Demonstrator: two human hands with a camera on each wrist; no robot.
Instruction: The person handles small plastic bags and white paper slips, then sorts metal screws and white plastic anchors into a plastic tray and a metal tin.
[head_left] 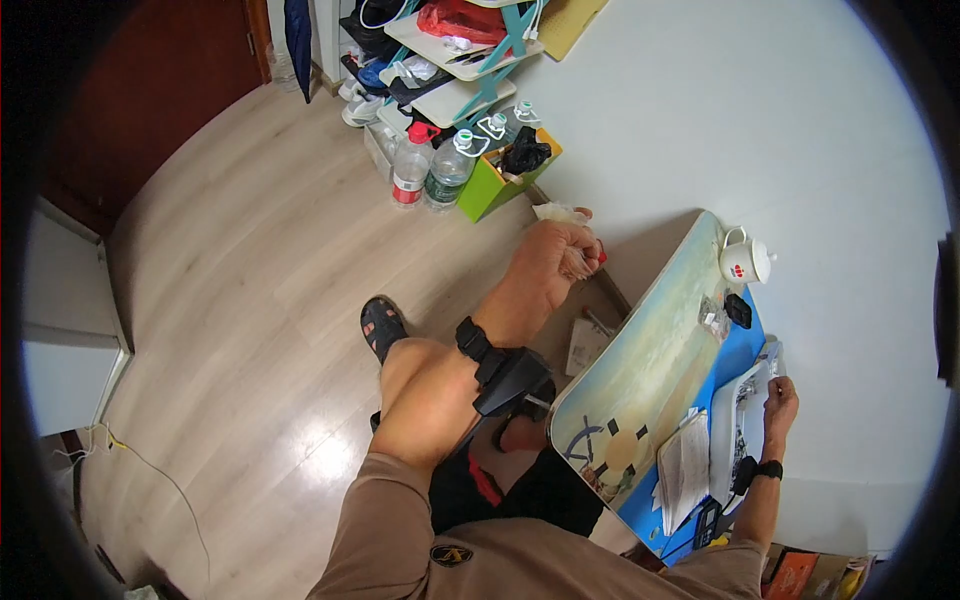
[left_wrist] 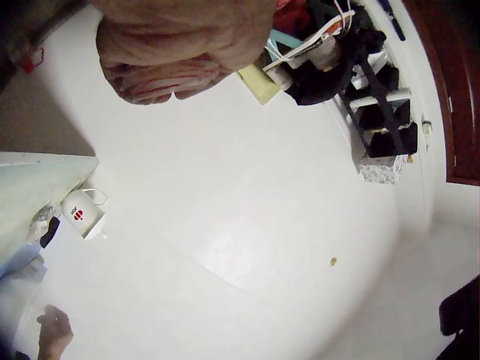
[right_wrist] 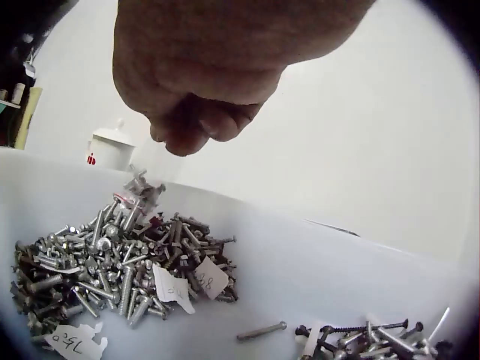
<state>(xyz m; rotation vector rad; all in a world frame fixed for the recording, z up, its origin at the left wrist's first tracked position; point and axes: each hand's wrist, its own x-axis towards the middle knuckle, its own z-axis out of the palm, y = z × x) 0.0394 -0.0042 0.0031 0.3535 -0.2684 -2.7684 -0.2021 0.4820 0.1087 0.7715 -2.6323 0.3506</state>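
Note:
My left hand (head_left: 548, 265) is stretched out over the floor and grips crumpled clear plastic (head_left: 578, 264), with a bit of red beside the fingers. In the left wrist view, the fingers of that hand (left_wrist: 180, 86) are curled in. Over a white plastic bin (right_wrist: 300, 259), my right hand (right_wrist: 202, 97) has its fingers bunched together. Below those fingertips, a small clear bag of screws (right_wrist: 141, 191) stands over a heap of bolts (right_wrist: 105, 259); I cannot tell whether they pinch it. Handwritten paper slips (right_wrist: 75, 341) lie among the bolts, with more screws (right_wrist: 375, 341) at the right.
On the painted table (head_left: 640, 340) are a white lidded mug (head_left: 746, 262), a clear packet (head_left: 714, 318), a black object (head_left: 738, 310) and a paper pad (head_left: 684, 465). Water bottles (head_left: 448, 175), a green bin (head_left: 490, 190) and a loaded shelf (head_left: 465, 95) stand by the wall.

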